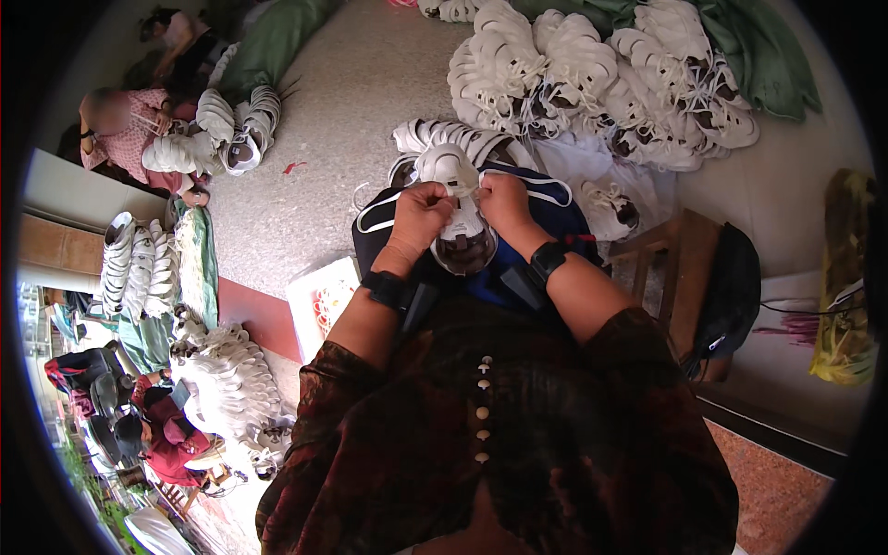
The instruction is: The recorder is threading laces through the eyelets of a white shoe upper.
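At the centre of the frame we hold a white shoe [460, 217] over our lap. Our left hand [418, 220] and right hand [504, 202] each keep a closed grip on its laces [467, 190]. More white shoes [592, 74] lie heaped at upper right.

Big heap of white shoes [592, 74] on the grey floor [333, 120], green cloth [758, 46] behind it. Wooden stool [680, 268] at right, yellow bag [846, 277] beyond. Seated person in pink [125, 129] far left.

You wear a dark floral blouse [518, 444], pale buttons [482, 407] down its front, and black wristbands [384, 289] behind both hands.
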Available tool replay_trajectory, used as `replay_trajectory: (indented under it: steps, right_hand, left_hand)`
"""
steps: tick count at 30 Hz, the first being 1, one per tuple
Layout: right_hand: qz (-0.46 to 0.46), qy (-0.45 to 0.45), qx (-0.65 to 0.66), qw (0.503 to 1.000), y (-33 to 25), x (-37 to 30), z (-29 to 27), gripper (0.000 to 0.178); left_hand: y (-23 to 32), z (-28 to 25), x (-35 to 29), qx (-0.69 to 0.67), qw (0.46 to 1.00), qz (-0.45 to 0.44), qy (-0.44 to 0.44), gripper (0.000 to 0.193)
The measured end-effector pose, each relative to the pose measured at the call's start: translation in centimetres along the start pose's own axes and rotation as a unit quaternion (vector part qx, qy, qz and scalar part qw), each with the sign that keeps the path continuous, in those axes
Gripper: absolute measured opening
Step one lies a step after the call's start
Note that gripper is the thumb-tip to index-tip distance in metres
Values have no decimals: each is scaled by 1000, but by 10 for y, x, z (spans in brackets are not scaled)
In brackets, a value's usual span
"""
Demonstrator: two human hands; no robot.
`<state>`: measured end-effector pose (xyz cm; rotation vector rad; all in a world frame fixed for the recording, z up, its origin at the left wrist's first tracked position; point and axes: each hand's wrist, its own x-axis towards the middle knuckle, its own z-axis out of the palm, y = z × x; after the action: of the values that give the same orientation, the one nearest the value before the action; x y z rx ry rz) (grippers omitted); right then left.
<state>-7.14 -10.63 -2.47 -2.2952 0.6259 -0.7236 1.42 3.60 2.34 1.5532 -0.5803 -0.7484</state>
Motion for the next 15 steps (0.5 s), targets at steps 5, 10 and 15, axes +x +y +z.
replay_trajectory:
  steps: [5, 10, 15]
  right_hand:
    - [-2, -48, 78, 996, -11, -14, -7, 13]
    - [-92, -43, -42, 994, -10, -15, -8, 17]
    - [-39, -45, -15, 998, -4, -18, -6, 16]
  left_hand:
    - [-5, 9, 12, 118, 993, 10, -21, 7]
    - [-14, 15, 16, 251, 965, 77, -6, 9]
    - [-16, 19, 15, 332, 936, 119, 17, 11]
